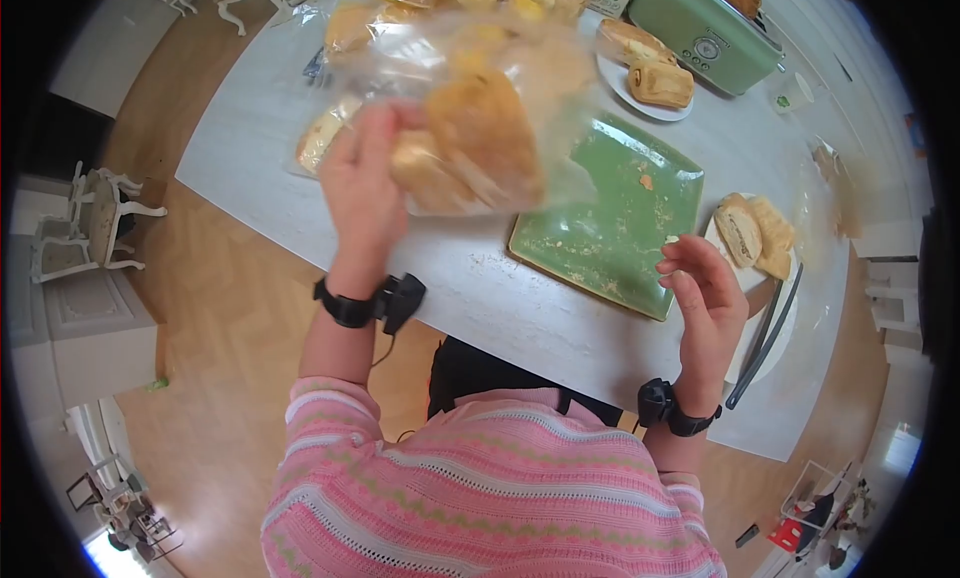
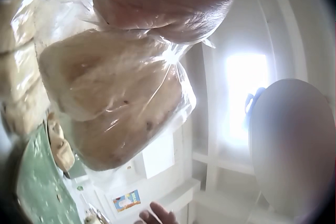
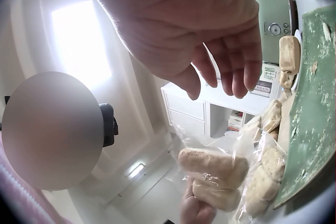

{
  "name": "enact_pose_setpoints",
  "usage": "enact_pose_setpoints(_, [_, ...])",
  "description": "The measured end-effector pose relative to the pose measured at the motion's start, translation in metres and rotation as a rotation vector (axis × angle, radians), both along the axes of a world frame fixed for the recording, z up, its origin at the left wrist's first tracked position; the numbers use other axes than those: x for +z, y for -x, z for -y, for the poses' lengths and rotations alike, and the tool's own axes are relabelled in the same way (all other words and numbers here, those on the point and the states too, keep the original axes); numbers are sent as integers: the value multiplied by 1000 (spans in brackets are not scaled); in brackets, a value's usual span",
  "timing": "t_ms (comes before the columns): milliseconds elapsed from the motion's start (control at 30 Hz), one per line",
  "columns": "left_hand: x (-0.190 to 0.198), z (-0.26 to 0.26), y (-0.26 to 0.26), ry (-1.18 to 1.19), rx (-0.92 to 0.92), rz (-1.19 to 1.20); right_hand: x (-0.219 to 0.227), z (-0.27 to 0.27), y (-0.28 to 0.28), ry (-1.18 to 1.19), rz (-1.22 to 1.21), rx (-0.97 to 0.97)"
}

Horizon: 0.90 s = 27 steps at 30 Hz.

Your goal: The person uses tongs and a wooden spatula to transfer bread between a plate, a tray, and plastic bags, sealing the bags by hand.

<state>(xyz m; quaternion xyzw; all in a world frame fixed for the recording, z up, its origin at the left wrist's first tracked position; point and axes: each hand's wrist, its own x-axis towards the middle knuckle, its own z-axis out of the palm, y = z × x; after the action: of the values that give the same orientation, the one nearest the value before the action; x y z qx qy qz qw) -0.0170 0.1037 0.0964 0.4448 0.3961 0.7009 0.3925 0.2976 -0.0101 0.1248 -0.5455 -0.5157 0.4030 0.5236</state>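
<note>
My left hand (image 1: 365, 183) grips a clear plastic bag (image 1: 575, 163) of bread pieces, raised above the table left of the green tray. Inside it, browned bread pieces (image 2: 105, 92) press against the film in the left wrist view. The square green tray (image 1: 610, 193) carries crumbs and a small flake of crust. My right hand (image 1: 712, 303) hovers by the tray's right corner, fingers loosely bent and apart, holding nothing. In the right wrist view its fingers (image 3: 239, 74) hang relaxed above the tray's level.
More bagged bread (image 1: 350, 28) lies at the back left, near a fork (image 1: 318, 70). A white plate (image 1: 615, 83) of pastries stands before a green toaster (image 1: 690, 38). On the right are cut pastries (image 1: 740, 233) and a long dark utensil (image 1: 765, 338). A paper cup (image 1: 792, 93) stands behind.
</note>
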Motion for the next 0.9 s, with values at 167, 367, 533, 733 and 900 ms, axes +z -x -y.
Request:
enact_pose_setpoints(167, [16,-67,78,35,74,78,-12,1,-1,69,56,35])
enact_pose_setpoints(367, [8,-138,136,145,-22,-44,-23,7,-5,141,30,19])
enact_pose_setpoints(533, [-8,-176,137,369,23,-334,-33,12,-7,179,30,9])
enact_pose_setpoints(733, [-25,-194,132,432,188,-661,-39,18,-8,163,52,-6])
enact_pose_setpoints(900, [-32,-191,137,235,443,-833,-38,18,-11,166,91,5])
